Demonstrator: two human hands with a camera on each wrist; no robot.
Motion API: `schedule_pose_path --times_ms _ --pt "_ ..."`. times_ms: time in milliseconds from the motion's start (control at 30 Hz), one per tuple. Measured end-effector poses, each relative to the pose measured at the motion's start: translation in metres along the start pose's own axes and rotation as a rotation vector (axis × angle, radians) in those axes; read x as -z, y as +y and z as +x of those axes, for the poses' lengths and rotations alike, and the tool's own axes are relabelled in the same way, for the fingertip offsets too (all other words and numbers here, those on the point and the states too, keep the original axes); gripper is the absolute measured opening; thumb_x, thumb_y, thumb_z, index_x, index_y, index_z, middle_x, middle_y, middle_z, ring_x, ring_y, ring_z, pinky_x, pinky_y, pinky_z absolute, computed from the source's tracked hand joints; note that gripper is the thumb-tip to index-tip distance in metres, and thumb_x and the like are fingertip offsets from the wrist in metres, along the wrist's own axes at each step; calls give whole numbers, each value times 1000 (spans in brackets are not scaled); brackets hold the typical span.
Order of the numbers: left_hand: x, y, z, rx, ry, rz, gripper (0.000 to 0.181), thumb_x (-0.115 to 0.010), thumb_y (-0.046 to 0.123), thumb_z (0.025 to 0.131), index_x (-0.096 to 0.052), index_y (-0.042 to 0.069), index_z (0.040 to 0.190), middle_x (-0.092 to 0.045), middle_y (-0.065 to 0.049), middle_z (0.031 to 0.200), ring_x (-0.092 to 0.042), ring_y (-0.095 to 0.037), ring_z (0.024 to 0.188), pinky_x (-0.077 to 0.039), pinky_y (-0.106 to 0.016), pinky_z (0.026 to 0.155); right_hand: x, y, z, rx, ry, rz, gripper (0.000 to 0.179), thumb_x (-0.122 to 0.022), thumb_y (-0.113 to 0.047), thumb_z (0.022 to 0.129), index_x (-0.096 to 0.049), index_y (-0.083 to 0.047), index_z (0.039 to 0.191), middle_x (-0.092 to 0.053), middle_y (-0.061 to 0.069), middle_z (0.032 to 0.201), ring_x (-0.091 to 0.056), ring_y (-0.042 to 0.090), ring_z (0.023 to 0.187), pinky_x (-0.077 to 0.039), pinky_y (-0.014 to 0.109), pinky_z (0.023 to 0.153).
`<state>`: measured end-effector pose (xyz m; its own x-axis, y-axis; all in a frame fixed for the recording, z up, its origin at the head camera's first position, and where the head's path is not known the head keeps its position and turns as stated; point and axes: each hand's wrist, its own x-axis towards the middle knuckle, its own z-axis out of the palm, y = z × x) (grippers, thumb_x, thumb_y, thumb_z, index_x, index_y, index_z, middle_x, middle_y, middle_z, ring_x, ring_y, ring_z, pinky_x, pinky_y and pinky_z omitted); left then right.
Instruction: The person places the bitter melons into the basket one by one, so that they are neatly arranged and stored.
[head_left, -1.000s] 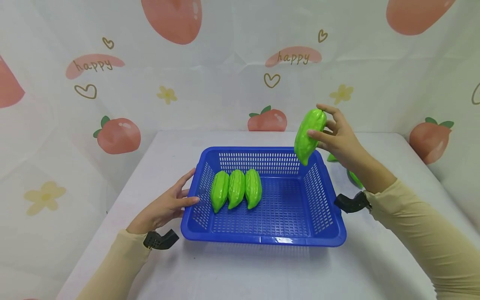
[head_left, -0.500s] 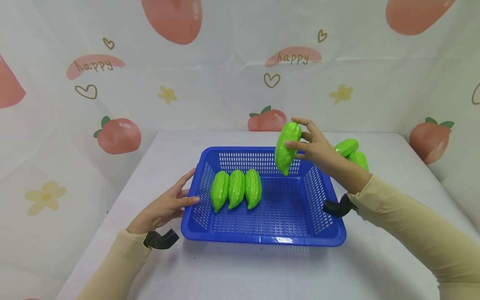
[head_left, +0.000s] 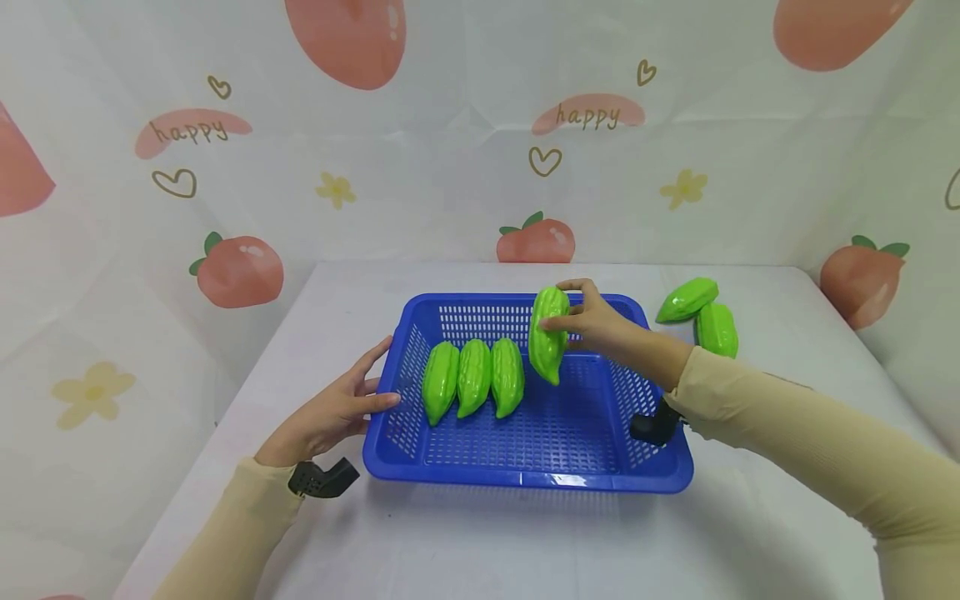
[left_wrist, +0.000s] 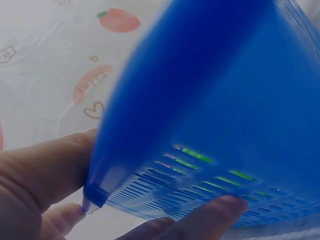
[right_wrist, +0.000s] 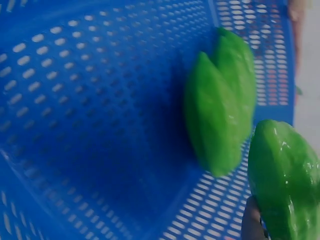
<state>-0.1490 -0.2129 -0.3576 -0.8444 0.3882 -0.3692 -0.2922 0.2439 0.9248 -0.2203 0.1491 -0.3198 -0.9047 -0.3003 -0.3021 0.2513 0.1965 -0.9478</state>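
Observation:
A blue plastic basket (head_left: 525,477) with slotted walls stands on the table. My left hand (head_left: 326,412) holds its left rim, thumb over the edge; in the left wrist view fingers (left_wrist: 210,215) touch the slotted wall below the rim. Three bright green, ridged bitter melons (head_left: 474,379) lie side by side in the basket's left part. Above the basket, just right of them, my right hand (head_left: 600,329) grips another bitter melon (head_left: 549,333) near its upper end, its pointed tip downward. The right wrist view shows this melon (right_wrist: 285,180) at lower right.
Two more green bitter melons, one lying slanted (head_left: 687,300) and one beside it (head_left: 717,331), rest on the white table (head_left: 480,550) right of the basket. A printed cloth backdrop (head_left: 450,167) rises behind the table.
My right hand has carried the bitter melon left and down, from over the basket's right back corner to beside the three melons. The two melons at right have come into view. My left hand stays put.

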Motion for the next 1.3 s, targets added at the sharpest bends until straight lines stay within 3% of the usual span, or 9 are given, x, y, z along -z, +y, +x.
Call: schedule_pose_path --times_ms 133,333,567,1300 --pt "0 0 0 -1 7 11 93 -65 19 93 2 40 154 -35 -28 149 -60 -41 116 -51 -57 90 -8 9 3 -33 -18 -14 78 -61 -2 92 -7 -10 148 -33 33 140 -41 46 131 -38 59 106" --pt "-1 -1 0 -2 15 18 94 -65 20 93 2 40 154 -34 -28 149 -59 -41 116 -51 -57 90 -16 19 7 -81 -17 -76 77 -63 0 90 -13 -9 148 -36 33 139 -43 47 130 -39 61 104" --pt "-1 -1 0 0 13 14 93 -65 20 93 2 41 154 -35 -28 148 -60 -40 115 -51 -57 91 -22 27 10 -159 -4 -134 76 -65 1 87 -19 -11 147 -21 30 149 -36 51 134 -40 66 99" --pt "-1 0 0 -12 -4 3 92 -63 17 94 3 40 154 -34 -29 149 -59 -40 117 -50 -57 92 -26 35 15 -243 -7 -200 70 -65 -1 88 -23 -11 144 -24 31 149 -37 51 133 -46 60 97"
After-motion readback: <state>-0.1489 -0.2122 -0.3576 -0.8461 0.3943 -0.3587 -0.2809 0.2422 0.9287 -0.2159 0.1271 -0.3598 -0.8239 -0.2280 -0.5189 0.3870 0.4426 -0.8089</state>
